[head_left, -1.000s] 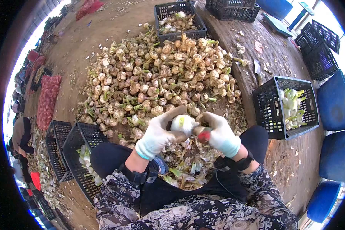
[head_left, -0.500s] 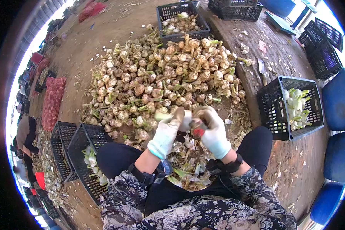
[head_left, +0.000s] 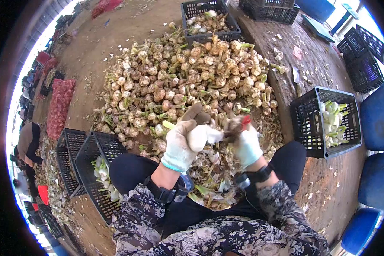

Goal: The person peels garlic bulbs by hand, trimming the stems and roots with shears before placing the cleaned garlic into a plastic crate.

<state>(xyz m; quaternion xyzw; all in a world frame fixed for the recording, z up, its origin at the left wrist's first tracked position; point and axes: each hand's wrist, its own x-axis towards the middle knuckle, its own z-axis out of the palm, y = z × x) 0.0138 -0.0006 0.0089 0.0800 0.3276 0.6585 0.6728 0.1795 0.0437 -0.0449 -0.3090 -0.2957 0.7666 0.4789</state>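
Note:
My left hand [head_left: 179, 141], in a white glove with brown-stained fingertips, is closed around a garlic bulb [head_left: 197, 138]. The bulb is white and smooth, and its cut green stem [head_left: 168, 124] sticks out on the left of the hand. My right hand [head_left: 247, 143], gloved too and blurred by motion, is closed on a small red-handled tool [head_left: 245, 122]; its blade or tip cannot be made out. Pale skin stretches from the bulb towards the right hand. Beyond both hands lies a large heap of untrimmed garlic [head_left: 158, 85]. Peeled skins and leaves [head_left: 213, 190] cover the ground between my legs.
A black crate [head_left: 324, 147] with trimmed garlic stands at right, another crate [head_left: 99, 196] at left. At the back is a third crate [head_left: 211, 36]. A knife [head_left: 295, 74] lies near the right crate. Blue barrels [head_left: 376, 179] line the right; a person [head_left: 30, 143] works far left.
The hands have moved slightly apart, with the right hand going right. The bulb now shows white and bare in the left hand, and the red tool has tipped upward.

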